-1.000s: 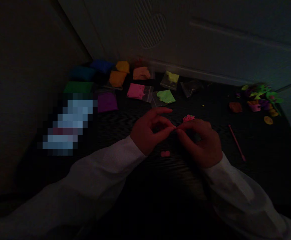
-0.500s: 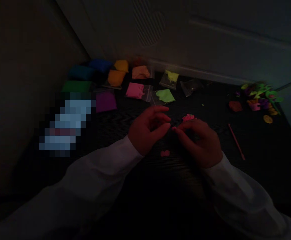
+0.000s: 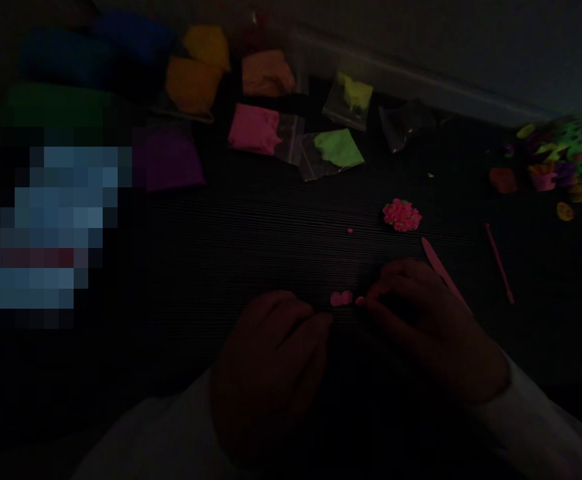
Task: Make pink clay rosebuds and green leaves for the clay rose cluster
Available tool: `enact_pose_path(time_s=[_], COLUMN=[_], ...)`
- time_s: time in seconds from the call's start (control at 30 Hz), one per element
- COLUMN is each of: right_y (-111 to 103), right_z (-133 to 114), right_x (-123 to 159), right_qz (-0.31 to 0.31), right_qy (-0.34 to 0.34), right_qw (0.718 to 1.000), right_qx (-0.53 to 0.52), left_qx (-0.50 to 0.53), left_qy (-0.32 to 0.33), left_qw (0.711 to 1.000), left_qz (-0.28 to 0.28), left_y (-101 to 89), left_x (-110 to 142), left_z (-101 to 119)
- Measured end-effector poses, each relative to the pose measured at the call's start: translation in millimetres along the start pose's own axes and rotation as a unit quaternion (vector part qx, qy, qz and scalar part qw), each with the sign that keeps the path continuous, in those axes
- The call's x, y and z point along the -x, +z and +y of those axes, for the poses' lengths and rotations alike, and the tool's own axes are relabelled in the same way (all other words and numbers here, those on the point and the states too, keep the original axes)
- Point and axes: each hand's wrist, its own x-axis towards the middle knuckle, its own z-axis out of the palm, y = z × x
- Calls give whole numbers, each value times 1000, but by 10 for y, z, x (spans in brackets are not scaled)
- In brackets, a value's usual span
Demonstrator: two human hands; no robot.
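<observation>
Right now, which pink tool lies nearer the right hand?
The broad-bladed tool, immediately beside the right hand; the slender stick lies farther right.

Behind a purple packet (image 3: 171, 161) lie an orange packet (image 3: 193, 84) and a blue packet (image 3: 135, 36).

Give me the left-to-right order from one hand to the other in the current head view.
Left hand → two touching pink discs → small pink piece → right hand.
</observation>
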Motion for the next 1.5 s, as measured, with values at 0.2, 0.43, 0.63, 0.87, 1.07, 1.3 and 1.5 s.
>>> enact_pose_path(time_s=[0.2, 0.43, 0.63, 0.87, 1.07, 1.3, 1.5], right_y=[1, -21, -45, -40, -40, 25, 64], right_z=[-19, -16, -119, -145, -124, -114, -112], right_x=[-58, -51, 38, 137, 188, 174, 159], right_qz=[-24, -33, -24, -18, -18, 10, 16], right_qy=[17, 27, 36, 4, -11, -21, -30], right_qw=[999, 999, 998, 997, 996, 994, 994], right_qx=[24, 15, -50, -79, -88, -104, -108], left_qx=[-10, 9, 71, 137, 146, 152, 139], left_qy=[13, -1, -81, -95, -95, -97, -111], left_qw=[1000, 1000, 994, 986, 985, 984, 984], left_qz=[-20, -5, 24, 18, -1, 3, -13], left_y=[32, 26, 22, 27, 3, 7, 5], left_x=[-10, -31, -114, -180, -208, -213, -219], left_z=[-19, 9, 83, 139, 135, 150, 159])
